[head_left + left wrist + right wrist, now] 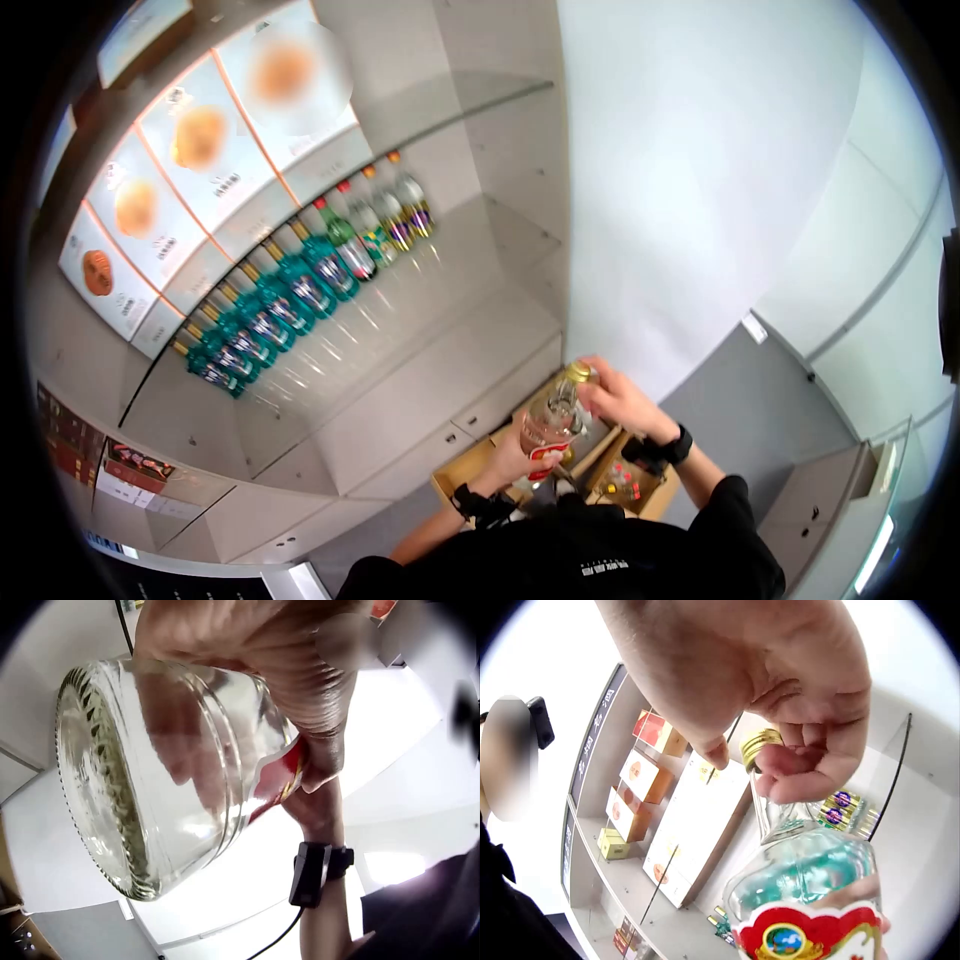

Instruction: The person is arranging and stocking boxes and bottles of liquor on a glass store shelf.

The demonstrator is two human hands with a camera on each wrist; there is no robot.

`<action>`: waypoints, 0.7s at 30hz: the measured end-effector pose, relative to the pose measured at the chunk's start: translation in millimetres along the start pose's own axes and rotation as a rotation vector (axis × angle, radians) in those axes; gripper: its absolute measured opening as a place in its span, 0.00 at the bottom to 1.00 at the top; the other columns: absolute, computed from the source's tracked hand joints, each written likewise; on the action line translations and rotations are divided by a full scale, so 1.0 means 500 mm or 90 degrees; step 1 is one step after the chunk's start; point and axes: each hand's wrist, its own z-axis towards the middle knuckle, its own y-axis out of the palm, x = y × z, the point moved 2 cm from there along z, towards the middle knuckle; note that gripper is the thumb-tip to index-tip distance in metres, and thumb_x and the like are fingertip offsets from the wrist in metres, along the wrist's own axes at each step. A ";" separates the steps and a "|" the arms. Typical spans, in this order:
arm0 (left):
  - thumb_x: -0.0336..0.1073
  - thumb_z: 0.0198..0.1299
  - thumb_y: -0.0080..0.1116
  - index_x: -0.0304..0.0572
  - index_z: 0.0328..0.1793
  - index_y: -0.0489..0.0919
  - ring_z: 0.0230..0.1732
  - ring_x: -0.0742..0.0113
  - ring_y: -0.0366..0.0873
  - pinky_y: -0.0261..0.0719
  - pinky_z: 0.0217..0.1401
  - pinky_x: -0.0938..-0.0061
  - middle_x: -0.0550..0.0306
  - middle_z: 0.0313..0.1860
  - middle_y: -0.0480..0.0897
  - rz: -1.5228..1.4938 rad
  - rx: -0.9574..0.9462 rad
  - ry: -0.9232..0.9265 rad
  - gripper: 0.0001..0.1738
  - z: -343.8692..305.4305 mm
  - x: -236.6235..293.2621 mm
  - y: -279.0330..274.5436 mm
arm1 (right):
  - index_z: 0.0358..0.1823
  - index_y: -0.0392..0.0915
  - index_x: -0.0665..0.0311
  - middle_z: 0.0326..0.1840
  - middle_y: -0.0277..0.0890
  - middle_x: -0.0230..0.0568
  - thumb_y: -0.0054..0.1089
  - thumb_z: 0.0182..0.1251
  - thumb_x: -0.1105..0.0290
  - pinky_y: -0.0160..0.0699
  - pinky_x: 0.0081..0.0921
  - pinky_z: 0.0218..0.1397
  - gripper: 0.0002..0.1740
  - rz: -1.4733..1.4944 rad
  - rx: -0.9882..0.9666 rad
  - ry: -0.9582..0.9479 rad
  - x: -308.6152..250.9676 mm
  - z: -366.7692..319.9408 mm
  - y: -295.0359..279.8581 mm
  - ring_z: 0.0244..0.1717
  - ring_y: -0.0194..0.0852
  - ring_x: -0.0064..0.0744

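Note:
A clear glass bottle (548, 425) with a gold cap and a red and white label (802, 934) is held up in front of the person's chest. The left hand (512, 458) grips its lower body; in the left wrist view the left hand (262, 660) wraps the glass (172, 780), its thumb by the label. At the neck, the right hand (622, 402) has its fingers around the gold cap. In the right wrist view the curled fingers of the right hand (772, 690) touch the cap (760, 747), with the thumb on its other side.
Below the hands stands an open cardboard box (460, 472) holding small bottles (622, 482). Green and clear bottles (300, 280) line the glass shelf at left, with white boxes (195, 135) above. Drawers (450, 437) lie beneath the shelf.

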 end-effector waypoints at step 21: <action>0.61 0.64 0.28 0.40 0.64 0.58 0.54 0.61 0.73 0.74 0.55 0.66 0.50 0.57 0.70 -0.237 0.143 -0.056 0.35 0.001 0.205 -0.090 | 0.67 0.25 0.72 0.63 0.53 0.54 0.61 0.57 0.65 0.58 0.31 0.64 0.53 0.052 -0.144 -0.127 -0.012 0.044 0.196 0.63 0.57 0.36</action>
